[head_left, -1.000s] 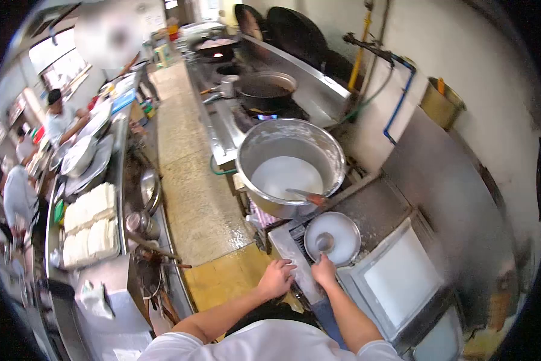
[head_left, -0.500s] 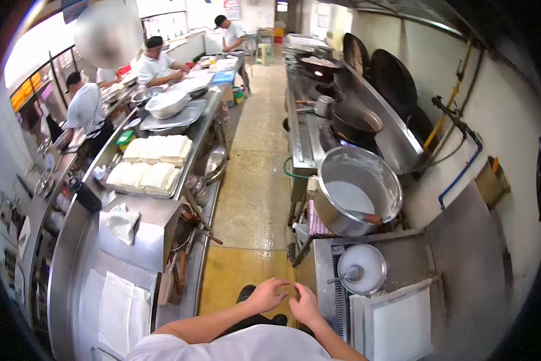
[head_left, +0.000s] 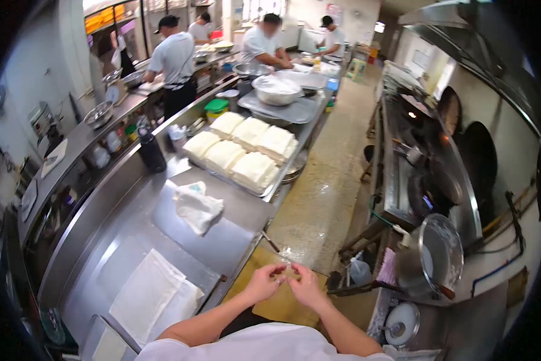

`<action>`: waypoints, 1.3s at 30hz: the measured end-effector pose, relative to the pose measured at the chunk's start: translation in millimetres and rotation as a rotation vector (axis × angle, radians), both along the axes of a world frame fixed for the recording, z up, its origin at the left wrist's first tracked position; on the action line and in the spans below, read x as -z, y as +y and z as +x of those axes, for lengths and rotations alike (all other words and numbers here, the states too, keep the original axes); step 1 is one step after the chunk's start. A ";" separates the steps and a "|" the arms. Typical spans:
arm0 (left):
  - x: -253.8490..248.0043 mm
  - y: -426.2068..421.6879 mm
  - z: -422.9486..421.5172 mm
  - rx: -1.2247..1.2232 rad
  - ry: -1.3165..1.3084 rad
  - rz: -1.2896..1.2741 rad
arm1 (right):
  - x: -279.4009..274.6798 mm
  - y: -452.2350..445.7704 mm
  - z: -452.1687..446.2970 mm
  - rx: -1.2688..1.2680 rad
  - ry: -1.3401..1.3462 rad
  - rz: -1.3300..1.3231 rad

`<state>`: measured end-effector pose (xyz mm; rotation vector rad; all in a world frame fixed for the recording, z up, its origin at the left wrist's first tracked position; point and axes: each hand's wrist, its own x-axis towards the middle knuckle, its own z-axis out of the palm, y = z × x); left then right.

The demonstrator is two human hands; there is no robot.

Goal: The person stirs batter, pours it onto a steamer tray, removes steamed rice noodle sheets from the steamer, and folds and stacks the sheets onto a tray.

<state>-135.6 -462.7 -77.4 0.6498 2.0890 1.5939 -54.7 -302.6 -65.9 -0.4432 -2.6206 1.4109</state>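
Note:
My left hand [head_left: 266,283] and my right hand [head_left: 304,285] are close together in front of my body, over the yellow floor. Their fingers curl toward each other, and whether anything small is between them is too small to tell. To their left, a folded white cloth [head_left: 147,295] lies on the steel counter [head_left: 222,240], and a crumpled white cloth [head_left: 198,207] lies farther up. At the lower right, a ladle rests in a small pan of white liquid [head_left: 401,323], away from both hands.
A tray of stacked white slabs [head_left: 246,150] and a bowl [head_left: 276,90] stand on the left counter. A large pot [head_left: 424,256] with a wooden-handled tool stands right. Several people work at the back left. Woks [head_left: 478,156] lean along the right wall.
The view has swung left, bringing the left counter and its cloths nearer the middle. My right hand has left the ladle in the pan and come beside my left hand.

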 end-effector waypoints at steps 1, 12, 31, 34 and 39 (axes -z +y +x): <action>1.9 -16.1 -18.5 -0.057 -0.031 0.014 | -0.4 -11.8 -26.8 -0.033 -0.019 -0.031; 12.4 -156.2 -164.7 -0.571 -0.278 0.238 | -24.7 -153.6 -323.1 -0.382 0.195 0.409; -21.4 -123.2 -106.0 -0.099 -0.525 0.244 | -11.6 -91.7 -202.0 -0.303 0.148 0.439; -33.7 -96.0 -75.2 0.107 -0.544 0.223 | -25.8 -60.7 -139.5 -0.170 0.159 0.413; -63.2 -49.8 -12.0 0.496 -0.476 0.122 | -51.5 -24.3 -4.9 0.030 0.084 0.476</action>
